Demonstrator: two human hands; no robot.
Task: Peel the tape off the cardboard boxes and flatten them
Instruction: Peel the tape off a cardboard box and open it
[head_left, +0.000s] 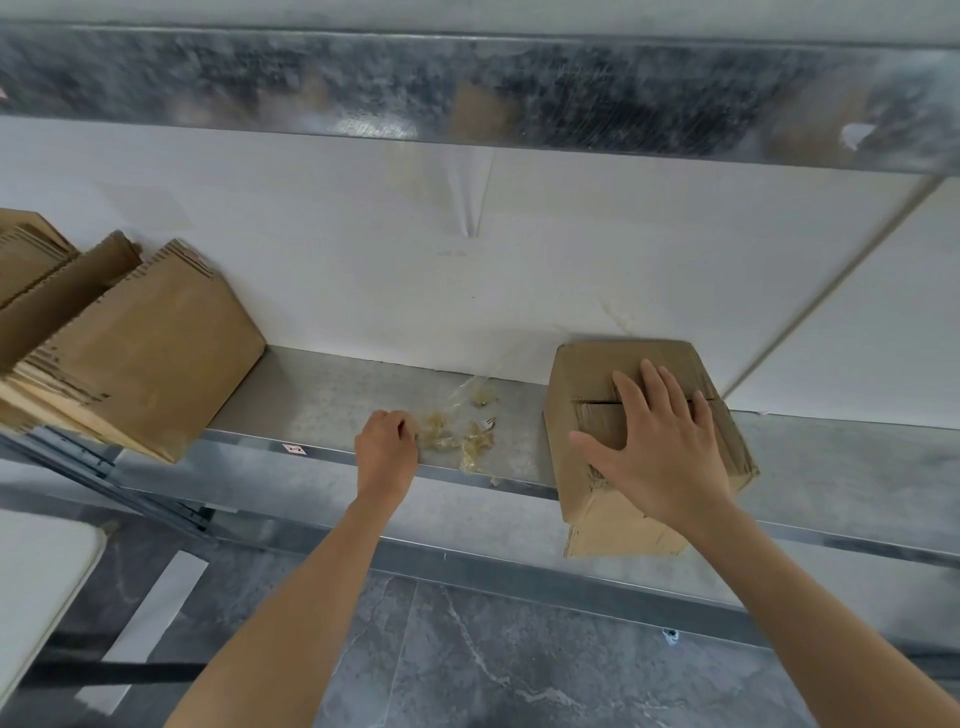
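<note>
Left hand (387, 449) curled against tape scraps (457, 439), grip unclear; right hand (660, 441) spread flat on box (618, 519). I'd flatten it next.

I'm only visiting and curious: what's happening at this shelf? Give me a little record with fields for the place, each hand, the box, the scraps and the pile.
place: metal shelf against a white wall
right hand: fingers spread, flat on top of the cardboard box
box state: not yet flattened, sticks out past the shelf's front edge
left hand: fingers curled at the edge of the tape scraps; grip unclear
scraps: crumpled, between the hands
pile: flattened cardboard, stacked at the left
</note>
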